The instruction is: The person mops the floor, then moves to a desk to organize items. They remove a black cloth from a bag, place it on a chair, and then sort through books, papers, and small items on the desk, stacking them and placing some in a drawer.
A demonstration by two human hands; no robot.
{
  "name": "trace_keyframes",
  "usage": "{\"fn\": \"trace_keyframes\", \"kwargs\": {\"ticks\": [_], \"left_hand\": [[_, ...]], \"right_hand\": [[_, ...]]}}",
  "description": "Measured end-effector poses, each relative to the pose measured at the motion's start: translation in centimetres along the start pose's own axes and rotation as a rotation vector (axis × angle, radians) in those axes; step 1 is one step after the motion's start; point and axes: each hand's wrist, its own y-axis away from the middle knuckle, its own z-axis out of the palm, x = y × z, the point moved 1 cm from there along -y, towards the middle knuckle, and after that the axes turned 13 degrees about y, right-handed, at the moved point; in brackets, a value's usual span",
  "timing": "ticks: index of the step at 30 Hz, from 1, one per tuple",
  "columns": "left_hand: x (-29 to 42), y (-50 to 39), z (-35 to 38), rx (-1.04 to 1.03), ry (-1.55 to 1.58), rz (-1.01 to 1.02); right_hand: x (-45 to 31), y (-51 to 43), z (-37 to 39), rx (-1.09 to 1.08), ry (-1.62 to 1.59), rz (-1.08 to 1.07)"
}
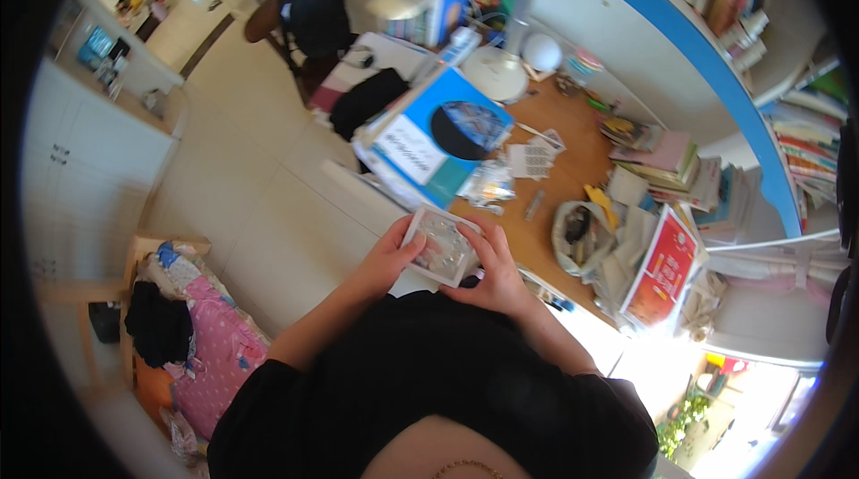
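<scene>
Between my two hands, close to my chest, is a small shallow box with a white rim and a see-through face. Small shiny pieces show inside it, too blurred to name. My left hand grips its left side, the thumb lying over the face. On the right side, my right hand holds it with fingers bent over the upper edge and the thumb low by the bottom corner. Just beyond the box, a crinkled clear plastic packet lies on the wooden desk.
A blue-covered book tops a pile at the desk's left edge, below a white desk lamp. A fabric basket, stacked books and a red printed sheet crowd the right. A pink-covered bed stands lower left.
</scene>
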Motion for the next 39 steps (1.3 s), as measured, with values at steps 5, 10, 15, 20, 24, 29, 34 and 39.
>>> {"fn": "trace_keyframes", "kwargs": {"ticks": [5, 10, 15, 20, 24, 29, 34, 39], "left_hand": [[7.4, 11.8, -12.3, -0.058, -0.442, 0.522], [14.0, 21.3, -22.4, 0.24, -0.794, 0.769], [16.8, 25.4, -30.3, 0.51, -0.546, 0.87], [21.5, 25.0, -37.2, 0.673, -0.582, 0.96], [27.1, 23.8, -43.3, 0.719, -0.456, 1.026], [36.2, 21.6, -51.3, 0.816, -0.411, 1.034], [44.3, 21.7, -61.1, 0.949, -0.399, 1.126], [50.1, 23.5, -71.4, 1.077, -0.242, 1.231]], "right_hand": [[-10.8, -5.5, 11.4, -0.035, -0.242, 0.024], [-20.4, -13.3, 20.8, -0.13, -0.272, -0.269], [-27.3, -20.7, 27.1, -0.282, -0.301, -0.454], [-30.3, -28.5, 33.7, -0.388, -0.341, -0.447], [-33.7, -36.9, 38.9, -0.269, -0.313, -0.635], [-37.1, -50.1, 45.7, -0.361, -0.352, -0.758], [-44.9, -63.0, 53.1, -0.515, -0.435, -0.881], [-52.4, -73.1, 63.7, -0.632, -0.527, -1.01]]}}
